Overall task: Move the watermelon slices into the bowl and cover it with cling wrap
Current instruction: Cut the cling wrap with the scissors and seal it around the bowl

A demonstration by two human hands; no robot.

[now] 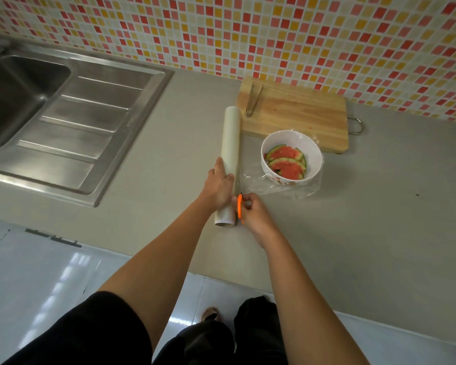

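Observation:
A white bowl (291, 156) on the counter holds several watermelon slices (286, 162). A clear sheet of cling wrap (274, 189) runs from the roll across the bowl and lies loose on the counter around it. The cling wrap roll (231, 143) lies lengthwise left of the bowl. My left hand (219, 187) presses down on the roll's near half. My right hand (256, 214) grips orange-handled scissors (239, 206), whose blades point away along the roll's right side at the film.
A wooden cutting board (298, 119) with metal tongs (253, 100) on it lies behind the bowl against the tiled wall. A steel sink with draining board (63, 122) fills the left. The counter's front edge runs just below my hands.

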